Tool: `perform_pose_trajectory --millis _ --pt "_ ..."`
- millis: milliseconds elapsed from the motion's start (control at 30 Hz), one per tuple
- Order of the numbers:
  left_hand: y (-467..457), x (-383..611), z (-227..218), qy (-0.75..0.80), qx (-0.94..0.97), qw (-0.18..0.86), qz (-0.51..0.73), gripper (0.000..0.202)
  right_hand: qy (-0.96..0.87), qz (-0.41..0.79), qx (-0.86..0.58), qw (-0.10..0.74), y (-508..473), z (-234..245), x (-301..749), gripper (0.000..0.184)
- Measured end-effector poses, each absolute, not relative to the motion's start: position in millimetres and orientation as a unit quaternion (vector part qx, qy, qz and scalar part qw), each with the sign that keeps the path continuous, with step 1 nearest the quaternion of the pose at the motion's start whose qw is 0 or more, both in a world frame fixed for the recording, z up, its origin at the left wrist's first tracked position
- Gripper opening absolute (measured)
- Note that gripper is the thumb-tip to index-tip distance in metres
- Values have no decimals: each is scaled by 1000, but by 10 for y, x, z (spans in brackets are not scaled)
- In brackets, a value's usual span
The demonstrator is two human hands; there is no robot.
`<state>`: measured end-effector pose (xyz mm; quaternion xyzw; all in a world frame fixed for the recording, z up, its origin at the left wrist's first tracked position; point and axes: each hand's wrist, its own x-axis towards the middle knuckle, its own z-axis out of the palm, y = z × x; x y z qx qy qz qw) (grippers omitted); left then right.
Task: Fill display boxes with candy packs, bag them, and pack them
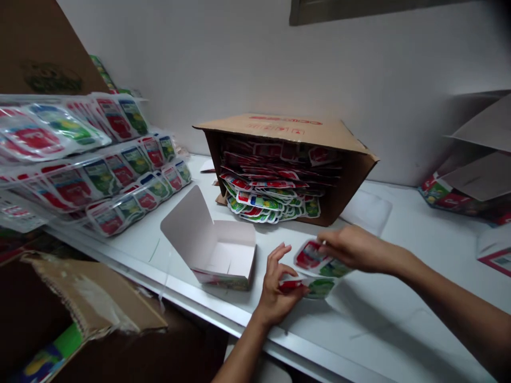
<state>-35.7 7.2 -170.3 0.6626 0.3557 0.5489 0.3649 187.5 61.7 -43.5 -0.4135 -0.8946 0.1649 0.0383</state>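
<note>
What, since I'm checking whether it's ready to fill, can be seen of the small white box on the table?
The small box is thin white card inside, with colourful print on its front wall. It sits open on the white table, looks empty, lid flap tilted back to the left. The left hand lies close beside it, not touching.

desk (379, 330): white, flat top, runs left to right | far centre: brown cardboard box (287, 130) on its side, open mouth facing near, packed with packets | near left of it: small open white carton (215, 250) | left: rows of clear-wrapped packet strips (120, 186) | near centre: red-and-green printed packets (319, 288) | far right: flat grey cardboard sheets (483, 159)
</note>
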Motion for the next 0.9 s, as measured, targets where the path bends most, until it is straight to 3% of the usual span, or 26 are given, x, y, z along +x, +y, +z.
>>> perform_pose_trajectory --millis 100,133,200,267,367,500,900 --pt "32 -351 -1720 389 590 475 524 60 -920 253 -298 26 477 -423 1582 22" --pt "20 -355 -1719 396 578 506 504 57 -917 290 -274 33 483 -464 1527 25" --pt "3 -368 -1707 391 584 524 482 31 -901 325 -283 47 600 -601 1506 35" --pt "-14 -382 -1688 367 597 514 496 15 -885 273 -373 57 836 -789 1576 40" --pt "-47 -394 -1674 353 574 539 506 16 -843 114 -520 70 1253 -1104 1701 30" --pt "-86 -389 -1699 377 571 542 487 11 -820 22 -565 90 1612 -1447 1635 36" --pt "-23 -394 -1689 384 605 485 500 13 -847 -83 -521 67 1601 -1696 1744 30"
